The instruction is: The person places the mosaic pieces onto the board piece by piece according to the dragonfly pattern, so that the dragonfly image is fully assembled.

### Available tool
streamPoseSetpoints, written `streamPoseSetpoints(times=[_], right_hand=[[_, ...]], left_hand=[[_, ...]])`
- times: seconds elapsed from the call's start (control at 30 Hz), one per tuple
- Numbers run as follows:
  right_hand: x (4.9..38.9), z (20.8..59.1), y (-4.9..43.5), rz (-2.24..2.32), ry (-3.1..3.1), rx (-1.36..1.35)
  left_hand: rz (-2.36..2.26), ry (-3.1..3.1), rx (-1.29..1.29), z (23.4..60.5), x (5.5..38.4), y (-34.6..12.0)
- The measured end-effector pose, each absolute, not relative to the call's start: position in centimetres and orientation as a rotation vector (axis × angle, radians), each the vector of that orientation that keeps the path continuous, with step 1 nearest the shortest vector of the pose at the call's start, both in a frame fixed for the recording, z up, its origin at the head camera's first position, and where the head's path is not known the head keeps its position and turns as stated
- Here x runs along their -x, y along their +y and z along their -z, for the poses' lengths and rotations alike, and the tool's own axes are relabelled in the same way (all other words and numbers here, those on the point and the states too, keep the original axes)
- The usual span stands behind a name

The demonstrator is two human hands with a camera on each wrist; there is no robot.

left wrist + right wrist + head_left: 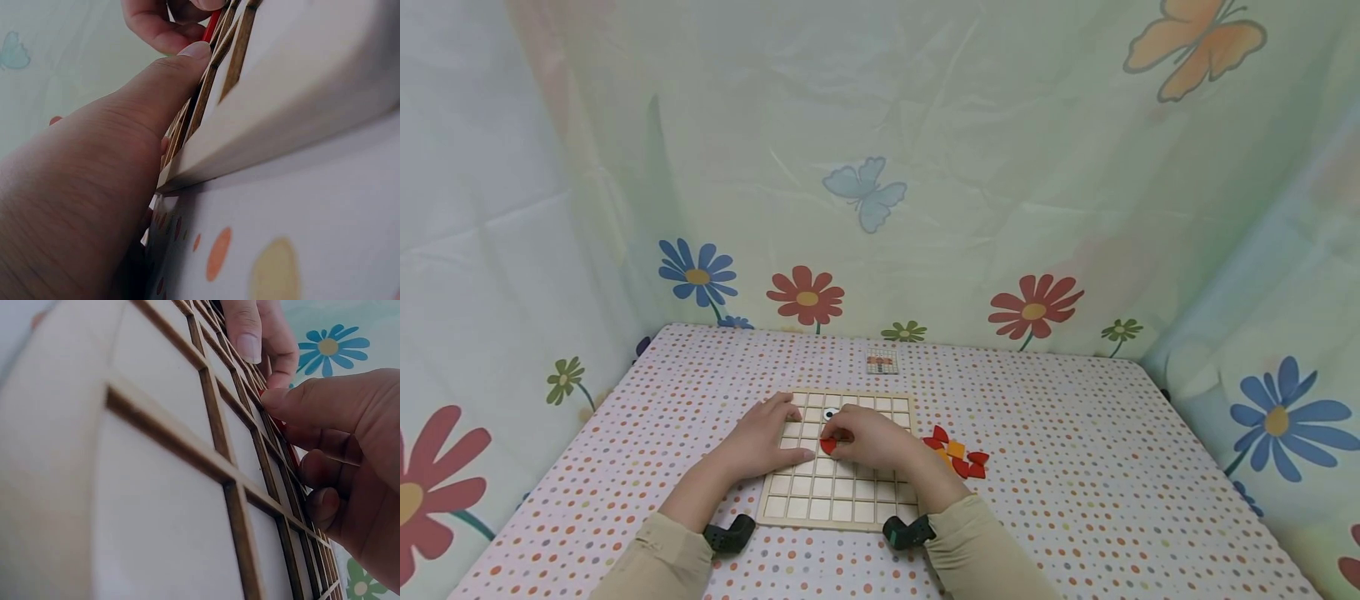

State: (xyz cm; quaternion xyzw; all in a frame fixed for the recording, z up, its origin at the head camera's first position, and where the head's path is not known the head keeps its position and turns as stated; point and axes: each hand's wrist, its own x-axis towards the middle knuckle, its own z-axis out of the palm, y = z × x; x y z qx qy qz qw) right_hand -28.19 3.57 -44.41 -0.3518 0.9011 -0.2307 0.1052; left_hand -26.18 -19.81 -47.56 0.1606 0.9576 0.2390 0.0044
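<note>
Below the frame's centre, my right hand (871,439) pinches a red piece (828,447) on the board (820,524), while my left hand (762,442), thumb and fingers apart, rests along its left side, probably to steady it

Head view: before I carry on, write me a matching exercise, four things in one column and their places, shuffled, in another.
1. Left hand
2. Right hand
3. Small card
4. Orange square

A. Beyond the grid board's far edge
B. At the board's left side
C. Right of the board, among loose red pieces
D. Over the board, holding a red piece

Pairs: 1-B; 2-D; 3-A; 4-C
</note>
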Motion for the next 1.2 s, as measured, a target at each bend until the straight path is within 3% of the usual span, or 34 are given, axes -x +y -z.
streamPoseSetpoints(times=[0.5,1.2], right_hand=[[27.7,41.0,6.5,0.784,2.689,1.020],[27.7,40.6,19.9,0.748,2.809,0.637]], left_hand=[[-0.733,3.009,-0.484,47.7,26.4,-19.6],[-0.704,3.021,-0.484,48.2,26.5,-19.9]])
